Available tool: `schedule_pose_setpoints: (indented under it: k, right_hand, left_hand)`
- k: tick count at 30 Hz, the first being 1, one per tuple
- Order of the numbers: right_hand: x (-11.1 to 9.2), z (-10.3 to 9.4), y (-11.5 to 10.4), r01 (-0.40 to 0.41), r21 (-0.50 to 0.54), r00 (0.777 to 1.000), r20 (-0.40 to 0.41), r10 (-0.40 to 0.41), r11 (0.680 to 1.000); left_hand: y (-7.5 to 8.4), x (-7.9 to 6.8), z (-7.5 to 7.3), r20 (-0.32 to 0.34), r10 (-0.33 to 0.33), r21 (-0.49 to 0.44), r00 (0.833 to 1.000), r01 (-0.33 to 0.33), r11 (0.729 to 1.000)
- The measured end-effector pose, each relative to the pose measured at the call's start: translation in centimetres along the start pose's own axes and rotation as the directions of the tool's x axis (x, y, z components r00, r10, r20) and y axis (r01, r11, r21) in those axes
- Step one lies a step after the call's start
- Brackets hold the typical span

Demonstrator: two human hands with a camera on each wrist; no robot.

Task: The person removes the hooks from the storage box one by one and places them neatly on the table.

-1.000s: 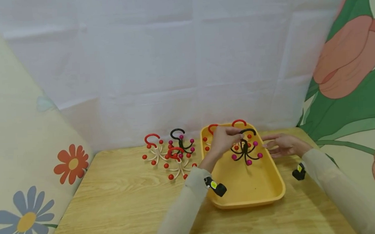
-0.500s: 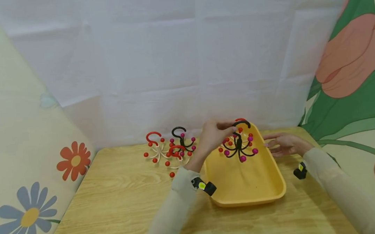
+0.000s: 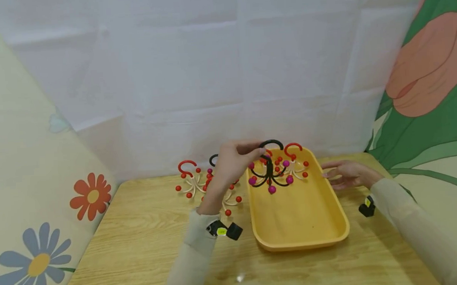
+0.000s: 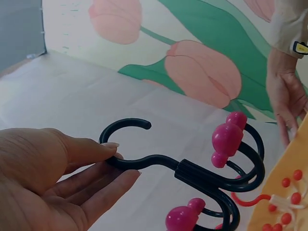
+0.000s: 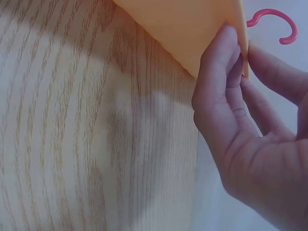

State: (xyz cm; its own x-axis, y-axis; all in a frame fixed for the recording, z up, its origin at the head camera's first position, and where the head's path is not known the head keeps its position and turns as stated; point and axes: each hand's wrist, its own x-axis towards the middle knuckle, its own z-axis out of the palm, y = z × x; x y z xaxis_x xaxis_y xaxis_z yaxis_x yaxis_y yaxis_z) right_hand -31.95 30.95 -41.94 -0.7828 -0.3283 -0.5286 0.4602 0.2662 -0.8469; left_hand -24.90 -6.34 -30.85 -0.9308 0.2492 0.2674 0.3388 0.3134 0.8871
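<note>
My left hand [image 3: 229, 166] pinches the black hook of a multi-arm hanger [image 3: 269, 170] with magenta balls on its curved arms. It hangs over the left rim of the yellow tray [image 3: 301, 224]. The left wrist view shows thumb and fingers on the bend of its hook. At the tray's right side, my right hand [image 3: 345, 174] holds the rim, thumb on one side and fingers on the other in the right wrist view. A white hanger [image 3: 292, 168] with a red hook and red balls lies at the tray's far end; another is partly hidden behind the black one.
Left of the tray, on the wooden table [image 3: 140, 231], lie a white hanger [image 3: 192, 184] with a red hook, a second white hanger [image 3: 226, 202], and a black hanger [image 3: 213, 159] mostly hidden by my left hand. A white sheet [image 3: 173, 98] covers the wall behind.
My left hand has carried the black hanger leftward, from over the middle of the tray to its left rim, and slightly up. My right hand has stayed at the rim.
</note>
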Motion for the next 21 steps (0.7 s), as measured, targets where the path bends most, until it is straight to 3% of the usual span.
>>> schedule_pose_setpoints:
  k: [8,21]
  right_hand:
    - [-0.2,0.0,-0.2,-0.001,0.000,1.000,0.020,0.001,1.000]
    - [-0.6,0.0,0.5,0.015,0.016,0.999,0.044,-0.015,1.000]
  left_hand:
    - [0.8,-1.2,-3.7,-0.061,-0.041,0.000,0.997,0.041,0.999]
    - [-0.1,-4.6,-10.1,-0.155,-0.038,0.026,0.987,0.042,0.999]
